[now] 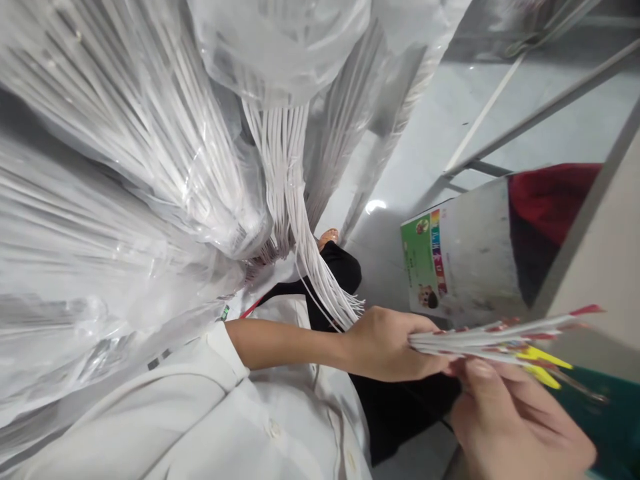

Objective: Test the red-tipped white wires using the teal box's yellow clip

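My left hand [387,343] is closed around a bunch of thin white cables [435,343], whose ends point to the right. Red and bare coppery ends show among them. Below these ends, my right hand [523,413] has its thumb and fingers pinched against the cables; exactly which strands they grip is hidden. Two yellow pointed pieces [545,367] stick out beyond its fingers, too blurred to name. More white cables [325,273] run down from a plastic-wrapped bundle [280,47] to behind my left wrist.
Large plastic-wrapped cable bundles [140,113] hang or lie on the left. A white printed box or bag [465,253] with dark red cloth [555,200] stands at right, beside a metal frame [545,113] and a pale table edge [595,253]. Shiny tiled floor [425,133] lies beneath.
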Demonstrator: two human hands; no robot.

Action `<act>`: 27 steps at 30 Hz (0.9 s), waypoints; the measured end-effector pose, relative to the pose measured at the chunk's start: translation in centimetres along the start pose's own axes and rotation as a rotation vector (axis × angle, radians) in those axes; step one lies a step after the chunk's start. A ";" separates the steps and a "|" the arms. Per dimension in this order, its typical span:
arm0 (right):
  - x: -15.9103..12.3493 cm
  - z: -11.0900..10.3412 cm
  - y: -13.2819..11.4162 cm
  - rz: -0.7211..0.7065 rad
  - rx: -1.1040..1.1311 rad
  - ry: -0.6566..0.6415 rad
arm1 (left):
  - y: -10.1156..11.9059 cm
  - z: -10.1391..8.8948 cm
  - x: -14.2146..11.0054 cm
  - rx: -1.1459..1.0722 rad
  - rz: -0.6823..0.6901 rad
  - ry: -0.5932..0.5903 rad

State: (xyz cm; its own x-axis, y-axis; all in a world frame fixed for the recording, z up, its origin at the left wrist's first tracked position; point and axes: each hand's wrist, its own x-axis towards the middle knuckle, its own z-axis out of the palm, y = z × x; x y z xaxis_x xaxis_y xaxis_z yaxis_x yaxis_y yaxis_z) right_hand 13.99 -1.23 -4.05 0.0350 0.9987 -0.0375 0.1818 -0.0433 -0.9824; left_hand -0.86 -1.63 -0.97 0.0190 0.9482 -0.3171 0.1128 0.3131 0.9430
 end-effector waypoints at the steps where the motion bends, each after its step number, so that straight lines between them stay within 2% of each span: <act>1: 0.0 0.3 -0.2 0.039 0.022 0.066 | -0.1 0.0 0.0 -0.004 0.000 -0.002; 3: 0.1 0.5 -0.6 0.013 -0.026 0.100 | -0.4 0.1 0.0 0.004 0.010 0.004; 4: 0.3 0.4 -0.6 -0.061 -0.117 0.068 | -0.6 0.2 0.0 0.016 0.026 0.010; 9: 1.9 -1.6 -0.3 -0.783 -0.808 -0.067 | -0.6 0.3 0.3 0.128 0.114 0.034; 11: 2.5 -2.0 -0.2 -0.961 -0.935 -0.085 | -0.5 0.2 0.5 0.195 0.127 0.001; 12: 2.6 -2.0 -0.2 -0.980 -0.946 -0.094 | -0.5 0.1 0.6 0.232 0.146 -0.016; 14: 2.6 -1.8 -0.4 -0.894 -0.871 -0.100 | -0.5 0.0 0.7 0.297 0.219 -0.031; 16: 2.4 -1.2 -0.7 -0.561 -0.703 -0.105 | -0.7 0.0 0.8 0.324 0.295 -0.034; 18: 2.2 -0.5 -1.2 -0.210 -0.455 -0.113 | -1.1 0.2 0.9 0.344 0.359 0.014; 20: 2.3 0.1 -1.7 0.125 -0.119 -0.142 | -1.6 0.4 1.2 0.364 0.448 0.070; 22: 2.7 0.3 -2.4 0.399 0.250 -0.180 | -2.0 0.5 1.4 0.382 0.516 0.105; 23: 2.8 0.3 -2.7 0.541 0.365 -0.206 | -2.2 0.6 1.5 0.384 0.555 0.109; 25: 3.1 0.2 -3.4 0.754 0.533 -0.297 | -2.4 0.7 1.6 0.383 0.619 0.103; 27: 3.3 -0.1 -4.0 0.873 0.644 -0.368 | -2.4 0.8 1.6 0.368 0.618 0.095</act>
State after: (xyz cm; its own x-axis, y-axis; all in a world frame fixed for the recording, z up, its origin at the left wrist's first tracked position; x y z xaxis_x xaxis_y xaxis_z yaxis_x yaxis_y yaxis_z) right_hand 13.51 2.27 -0.26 -0.4068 0.5871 -0.6998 -0.3038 -0.8094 -0.5025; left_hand -0.30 -0.92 -3.81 0.1032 0.9518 0.2890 0.4363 -0.3044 0.8467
